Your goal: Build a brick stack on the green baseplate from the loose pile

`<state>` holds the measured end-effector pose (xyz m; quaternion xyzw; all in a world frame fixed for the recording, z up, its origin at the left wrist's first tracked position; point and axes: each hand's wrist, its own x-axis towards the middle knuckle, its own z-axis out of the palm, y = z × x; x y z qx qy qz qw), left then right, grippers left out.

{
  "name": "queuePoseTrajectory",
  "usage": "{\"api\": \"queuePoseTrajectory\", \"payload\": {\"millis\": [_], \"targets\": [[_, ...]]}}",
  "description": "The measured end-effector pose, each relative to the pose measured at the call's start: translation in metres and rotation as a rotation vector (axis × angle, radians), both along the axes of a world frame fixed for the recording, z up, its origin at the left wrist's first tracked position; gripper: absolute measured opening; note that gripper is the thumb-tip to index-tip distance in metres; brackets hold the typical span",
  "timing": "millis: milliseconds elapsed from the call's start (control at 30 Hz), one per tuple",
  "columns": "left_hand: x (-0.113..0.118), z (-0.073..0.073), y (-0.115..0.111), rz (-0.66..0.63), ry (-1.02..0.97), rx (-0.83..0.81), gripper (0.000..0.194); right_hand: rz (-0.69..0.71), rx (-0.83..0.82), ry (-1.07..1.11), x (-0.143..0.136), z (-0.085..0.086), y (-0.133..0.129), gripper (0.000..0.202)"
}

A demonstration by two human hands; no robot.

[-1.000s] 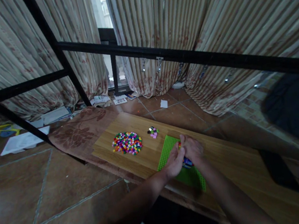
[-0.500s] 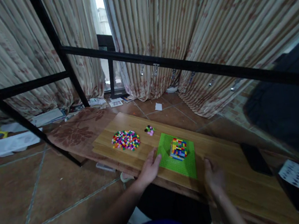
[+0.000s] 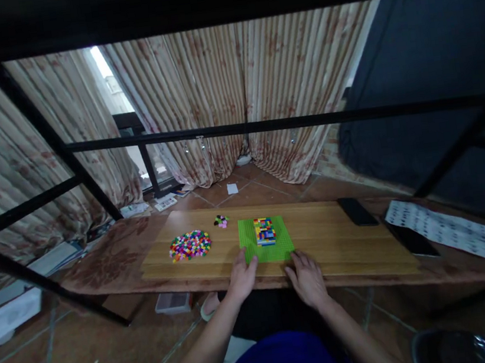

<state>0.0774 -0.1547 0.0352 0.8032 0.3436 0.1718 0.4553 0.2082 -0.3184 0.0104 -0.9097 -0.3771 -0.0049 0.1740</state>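
A green studded baseplate lies on a wooden board in front of me. On it stands a small block of stacked multicoloured toy bricks. My left hand is at the plate's near left corner, thumb and fingers apart, the fingertips at its edge. By the near right corner, my right hand rests on the board with its fingers spread, the fingertips close to the plate. Neither hand appears to grip anything; exact contact with the plate is hard to make out.
Left on the board lies a pile of small colourful bricks, with a few black and pink bricks behind. Toward the right are a black phone and a printed sheet. A black metal bar crosses beyond the board.
The view has turned right and levelled. My right hand has moved in from the board toward the plate's near right corner. My left hand stays at the near left side.
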Motion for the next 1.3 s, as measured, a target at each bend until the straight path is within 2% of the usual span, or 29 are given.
{"api": "queuePoseTrajectory", "payload": {"millis": [167, 367, 467, 767, 1033, 1200, 1300], "targets": [[-0.002, -0.001, -0.003, -0.057, 0.060, 0.170, 0.067, 0.020, -0.018, -0.017, -0.003, 0.002, 0.000, 0.054], [-0.007, -0.011, -0.010, -0.235, 0.181, 0.510, 0.058, 0.033, -0.038, -0.007, -0.005, 0.005, -0.001, 0.054], [-0.009, -0.014, -0.016, -0.272, 0.229, 0.597, 0.059, 0.041, -0.032, -0.002, -0.004, 0.005, -0.002, 0.055], [-0.011, -0.009, -0.020, -0.274, 0.272, 0.619, 0.060, 0.063, -0.007, -0.005, -0.006, 0.003, -0.005, 0.056], [-0.015, -0.015, -0.022, -0.259, 0.233, 0.636, 0.057, 0.058, 0.025, -0.037, -0.006, -0.005, -0.007, 0.056], [-0.017, -0.014, -0.021, -0.233, 0.185, 0.572, 0.052, 0.083, 0.083, -0.032, -0.005, -0.013, -0.011, 0.056], [-0.014, -0.008, -0.016, -0.162, 0.125, 0.474, 0.047, 0.057, 0.152, 0.075, 0.003, -0.007, -0.010, 0.059]]}}
